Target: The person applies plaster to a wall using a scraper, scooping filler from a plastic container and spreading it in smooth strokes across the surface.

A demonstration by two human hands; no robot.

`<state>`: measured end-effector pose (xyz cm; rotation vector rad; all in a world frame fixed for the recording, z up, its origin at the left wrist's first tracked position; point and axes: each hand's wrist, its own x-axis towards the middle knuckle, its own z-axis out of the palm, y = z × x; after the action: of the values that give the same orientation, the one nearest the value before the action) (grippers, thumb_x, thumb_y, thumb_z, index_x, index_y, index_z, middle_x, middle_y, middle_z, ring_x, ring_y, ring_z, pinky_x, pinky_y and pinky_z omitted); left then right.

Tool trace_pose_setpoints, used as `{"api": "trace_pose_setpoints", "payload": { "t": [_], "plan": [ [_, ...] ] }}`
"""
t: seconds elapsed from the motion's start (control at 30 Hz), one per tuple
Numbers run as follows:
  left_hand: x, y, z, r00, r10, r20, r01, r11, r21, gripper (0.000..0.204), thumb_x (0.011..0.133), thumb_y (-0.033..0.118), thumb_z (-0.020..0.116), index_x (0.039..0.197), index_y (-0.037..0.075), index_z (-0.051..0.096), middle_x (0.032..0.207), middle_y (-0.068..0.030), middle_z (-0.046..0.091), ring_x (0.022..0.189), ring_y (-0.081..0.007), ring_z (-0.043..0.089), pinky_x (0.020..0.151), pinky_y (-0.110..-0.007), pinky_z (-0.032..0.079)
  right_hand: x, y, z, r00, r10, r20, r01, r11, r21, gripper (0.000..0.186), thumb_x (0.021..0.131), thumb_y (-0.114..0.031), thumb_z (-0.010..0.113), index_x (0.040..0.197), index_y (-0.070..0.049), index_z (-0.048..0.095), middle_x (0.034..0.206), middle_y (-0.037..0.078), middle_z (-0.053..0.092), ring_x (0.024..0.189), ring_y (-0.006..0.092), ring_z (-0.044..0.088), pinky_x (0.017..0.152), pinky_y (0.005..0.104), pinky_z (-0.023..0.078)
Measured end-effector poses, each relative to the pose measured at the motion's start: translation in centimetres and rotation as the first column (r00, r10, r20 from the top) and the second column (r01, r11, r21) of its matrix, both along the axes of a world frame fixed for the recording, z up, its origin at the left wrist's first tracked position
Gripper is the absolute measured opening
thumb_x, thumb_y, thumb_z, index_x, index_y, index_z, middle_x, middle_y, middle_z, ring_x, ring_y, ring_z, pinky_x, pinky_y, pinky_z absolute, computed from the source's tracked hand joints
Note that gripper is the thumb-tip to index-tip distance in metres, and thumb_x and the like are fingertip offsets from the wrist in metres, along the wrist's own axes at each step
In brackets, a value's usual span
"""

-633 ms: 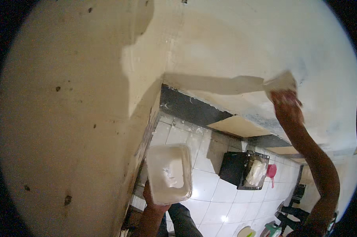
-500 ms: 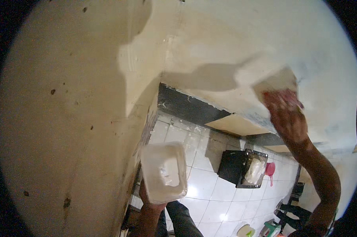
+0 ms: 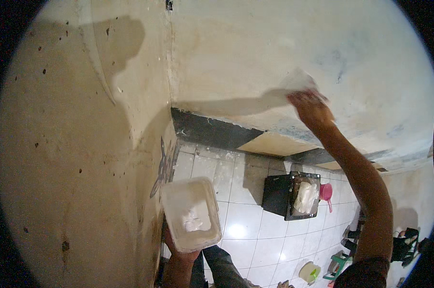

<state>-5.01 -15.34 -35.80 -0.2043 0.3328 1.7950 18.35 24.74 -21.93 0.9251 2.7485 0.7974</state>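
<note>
My left hand (image 3: 181,254) grips a rectangular translucent plastic tub (image 3: 216,211) from below, at the lower middle. White paste (image 3: 194,222) lies on the bottom of the tub, and its inner walls are smeared. At the upper right, my right hand (image 3: 315,111) is closed on a flat, pale putty spreader (image 3: 299,79), blurred by motion. The spreader appears to be against the cream wall (image 3: 241,57), which has bluish-grey patches right of my hand. The spreader's grip is hidden by my fingers.
A second wall (image 3: 82,206) with dark spots rises close on the left. Below on the white tiled floor (image 3: 241,216) stands a black box (image 3: 277,192) with a white bundle (image 3: 305,197) on it. Behind are a pink dipper (image 3: 326,192), a green stool (image 3: 339,264) and a cream tub (image 3: 307,273).
My right hand and the spreader have moved left and slightly up along the wall. The view has shifted, and the tub in my left hand sits slightly further left and lower.
</note>
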Motion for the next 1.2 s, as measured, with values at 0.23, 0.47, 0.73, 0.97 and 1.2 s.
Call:
{"api": "trace_pose_setpoints", "payload": {
  "t": [0.23, 0.47, 0.73, 0.97, 1.2],
  "plan": [
    [0.1, -0.7, -1.6, 0.996, -0.04, -0.079, 0.033, 0.995, -0.093, 0.061, 0.091, 0.047, 0.048, 0.138, 0.01, 0.039, 0.134, -0.0106, 0.047, 0.126, -0.0298, 0.044, 0.104, -0.053, 0.036, 7.6, -9.0, 2.5, 0.969, 0.076, -0.237, 0.046, 0.88, 0.472, 0.051, 0.069, -0.011, 0.072, 0.117, -0.01, 0.054, 0.097, 0.012, 0.065, 0.073, 0.0278, 0.066, 0.061, 0.0364, 0.055],
    [1.4, -0.1, -1.1, 0.98, -0.074, -0.184, 0.059, 0.995, -0.086, 0.063, 0.09, 0.049, 0.048, 0.14, 0.012, 0.037, 0.139, -0.0096, 0.043, 0.128, -0.0299, 0.042, 0.106, -0.052, 0.035, -9.5, -4.0, -2.4, 0.184, -0.206, -0.961, 0.513, 0.854, -0.085, 0.023, 0.088, -0.02, 0.055, 0.107, -0.008, 0.058, 0.091, 0.014, 0.067, 0.07, 0.0313, 0.065, 0.061, 0.0405, 0.05],
    [1.1, 0.7, 0.3, 0.986, -0.119, -0.119, 0.106, 0.988, -0.114, 0.065, 0.088, 0.052, 0.048, 0.139, 0.012, 0.038, 0.138, -0.0092, 0.044, 0.127, -0.0304, 0.041, 0.105, -0.053, 0.035, -15.7, -12.0, -6.7, 0.494, -0.415, -0.764, 0.213, 0.91, -0.356, 0.03, 0.074, -0.012, 0.061, 0.103, -0.013, 0.053, 0.085, 0.015, 0.065, 0.068, 0.0357, 0.064, 0.055, 0.0466, 0.051],
    [1.9, -0.3, -0.8, 0.911, -0.136, -0.39, 0.11, 0.99, -0.087, 0.064, 0.088, 0.051, 0.049, 0.138, 0.013, 0.039, 0.137, -0.009, 0.045, 0.127, -0.0308, 0.042, 0.105, -0.054, 0.035, -5.1, -3.9, -6.6, 0.819, 0.064, -0.57, 0.197, 0.901, 0.385, 0.033, 0.074, -0.006, 0.061, 0.105, -0.013, 0.054, 0.083, 0.008, 0.063, 0.064, 0.0265, 0.064, 0.052, 0.0383, 0.052],
    [0.1, -0.5, -0.8, 0.993, -0.089, -0.077, 0.075, 0.983, -0.167, 0.063, 0.088, 0.05, 0.049, 0.138, 0.013, 0.04, 0.136, -0.0086, 0.047, 0.126, -0.0309, 0.043, 0.105, -0.054, 0.034, -2.9, -9.3, -6.4, 0.452, -0.264, -0.852, 0.318, 0.94, -0.123, 0.025, 0.072, 0.0, 0.061, 0.096, -0.004, 0.057, 0.065, 0.009, 0.054, 0.053, 0.0214, 0.057, 0.05, 0.0387, 0.049]
  ]
}}
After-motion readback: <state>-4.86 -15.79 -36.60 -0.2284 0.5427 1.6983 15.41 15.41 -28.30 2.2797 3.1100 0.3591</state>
